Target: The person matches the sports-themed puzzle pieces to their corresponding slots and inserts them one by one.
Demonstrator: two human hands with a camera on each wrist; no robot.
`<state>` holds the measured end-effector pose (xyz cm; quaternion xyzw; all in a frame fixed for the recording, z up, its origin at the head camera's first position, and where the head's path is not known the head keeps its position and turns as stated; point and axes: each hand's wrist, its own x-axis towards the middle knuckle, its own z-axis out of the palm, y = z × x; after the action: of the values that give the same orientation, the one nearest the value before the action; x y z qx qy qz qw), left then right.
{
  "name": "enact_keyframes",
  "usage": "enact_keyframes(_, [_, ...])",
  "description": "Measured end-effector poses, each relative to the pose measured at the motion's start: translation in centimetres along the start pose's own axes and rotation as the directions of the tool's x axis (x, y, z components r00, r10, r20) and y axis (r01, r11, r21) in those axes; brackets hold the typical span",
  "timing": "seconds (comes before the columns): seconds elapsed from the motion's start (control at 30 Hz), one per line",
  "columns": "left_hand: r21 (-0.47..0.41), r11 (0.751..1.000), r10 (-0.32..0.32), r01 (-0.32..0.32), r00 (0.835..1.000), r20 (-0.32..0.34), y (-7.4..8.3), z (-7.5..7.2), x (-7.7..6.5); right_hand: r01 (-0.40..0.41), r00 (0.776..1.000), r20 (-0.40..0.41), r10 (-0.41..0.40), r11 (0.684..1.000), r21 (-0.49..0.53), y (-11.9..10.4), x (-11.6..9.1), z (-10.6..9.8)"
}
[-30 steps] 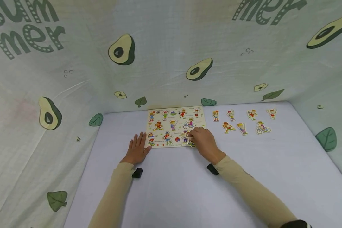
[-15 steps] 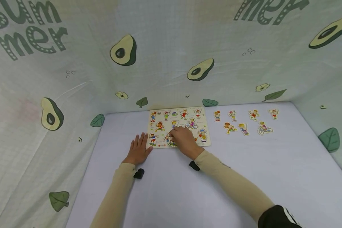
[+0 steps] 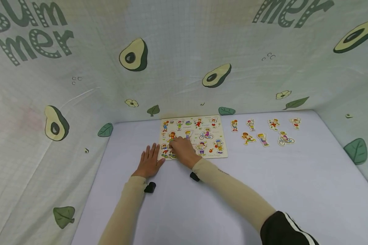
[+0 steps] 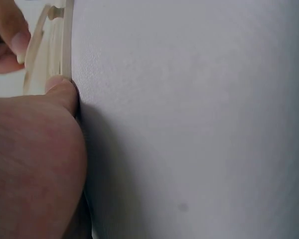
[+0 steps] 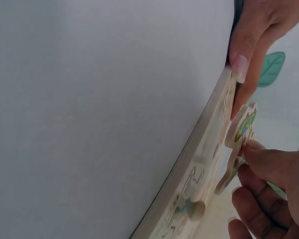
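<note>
A wooden puzzle board (image 3: 224, 144) printed with children at sports lies at the table's back edge. My right hand (image 3: 185, 151) is over its lower left part, pinching a flat wooden puzzle piece (image 5: 241, 127) between thumb and fingers. In the right wrist view this piece stands tilted, close over the board. My left hand (image 3: 148, 162) lies flat at the board's left side, fingers spread, its thumb on the lower left corner. A small wooden knob (image 5: 195, 210) rises from the board. Most of the held piece is hidden behind my right fingers in the head view.
Several loose puzzle pieces lie in two rows to the right of the board, among them a cyclist piece (image 3: 285, 139) and a running child piece (image 3: 247, 138). A white cloth covers the table (image 3: 178, 211). A curtain (image 3: 171, 75) with avocado prints hangs behind and at both sides.
My right hand has moved left across the board with the puzzle piece, from the lower right part to the lower left. The left hand has stayed in place.
</note>
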<state>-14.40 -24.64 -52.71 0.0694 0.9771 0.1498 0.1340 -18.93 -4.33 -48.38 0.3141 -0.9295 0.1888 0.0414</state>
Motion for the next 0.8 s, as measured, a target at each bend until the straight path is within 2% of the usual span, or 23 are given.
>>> enact_keyframes(0.2, [-0.028,1.000,0.002,-0.001,1.000,0.005,0.3,-0.3,-0.1,0.006,1.000,0.025,-0.006,1.000,-0.015,-0.8,1.2,0.5])
enact_keyframes(0.43, [-0.002,1.000,-0.002,0.002,1.000,0.005,0.1,-0.1,0.1,-0.010,0.997,0.071,0.018,0.994,-0.105,-1.4,2.4,1.4])
enact_keyframes(0.6, [-0.017,1.000,0.015,-0.015,1.000,-0.006,0.1,-0.1,-0.1,-0.005,0.994,0.111,0.023,0.987,-0.160,-1.9,2.8,1.8])
enact_keyframes(0.8, [-0.019,1.000,0.014,-0.014,1.000,0.003,0.0,-0.2,-0.1,-0.004,0.992,0.123,0.023,0.988,-0.156,-2.3,3.3,2.1])
